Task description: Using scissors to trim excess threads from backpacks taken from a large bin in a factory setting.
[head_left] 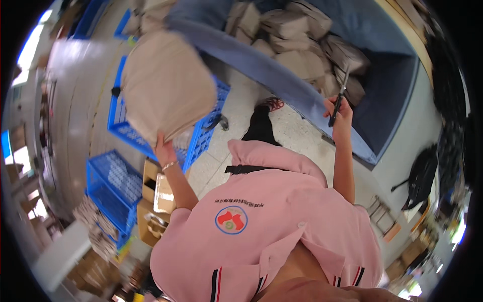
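Observation:
My left hand (164,149) pinches the lower edge of a large beige fabric piece (168,85). Rounded and bag-like, it hangs over a blue plastic crate (118,118) and hides much of it. Near the side of a blue-grey bin (297,85), my right hand (341,115) is closed around scissors (338,103) with black handles. Their metal blades point up and away from me. Several beige fabric bundles (299,63) lie heaped inside the bin.
More blue crates (111,183) and open cardboard boxes (160,194) stand at my left. Farther right are a black bag (421,173) and a small stool (385,219). My foot (273,103) is on the pale floor between crate and bin.

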`<state>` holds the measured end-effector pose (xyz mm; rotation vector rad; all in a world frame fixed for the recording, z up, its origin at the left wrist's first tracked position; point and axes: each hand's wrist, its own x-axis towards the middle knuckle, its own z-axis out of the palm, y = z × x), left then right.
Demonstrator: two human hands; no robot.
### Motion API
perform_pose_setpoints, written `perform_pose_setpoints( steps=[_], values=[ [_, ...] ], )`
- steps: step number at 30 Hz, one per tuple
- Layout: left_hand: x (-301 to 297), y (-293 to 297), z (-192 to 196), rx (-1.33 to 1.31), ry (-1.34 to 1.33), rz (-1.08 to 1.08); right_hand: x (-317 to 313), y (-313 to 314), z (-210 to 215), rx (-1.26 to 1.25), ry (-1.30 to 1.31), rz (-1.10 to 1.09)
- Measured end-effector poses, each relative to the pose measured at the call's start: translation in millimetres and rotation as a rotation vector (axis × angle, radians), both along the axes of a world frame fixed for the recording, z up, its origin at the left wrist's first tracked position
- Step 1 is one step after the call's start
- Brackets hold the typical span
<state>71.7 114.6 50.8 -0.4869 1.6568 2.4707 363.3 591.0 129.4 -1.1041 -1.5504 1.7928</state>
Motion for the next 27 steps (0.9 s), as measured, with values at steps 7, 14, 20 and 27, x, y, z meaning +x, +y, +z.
perform_pose_setpoints(
  steps=[7, 14, 20, 27],
  values=[
    [-75.4, 34.3, -82.2, -0.911, -0.539, -0.007, 73.5, 56.8, -52.3, 0.068, -0.430, -0.391],
    [-143.9, 360.3, -39.6, -0.649, 0.416, -0.738, 134.0, 83.9, -107.7, 0.472, -1.026, -0.607],
    [-92.4, 600.9, -141.1, -0.853, 0.795, -1.650, 123.9, 97.8, -132.6, 0.528, -1.187, -0.686],
    [24.1, 616.8, -409.8, -1.235, 0.752, -1.970, 102.5, 119.2, -140.9, 0.289, -1.323, -0.923]
  ],
)
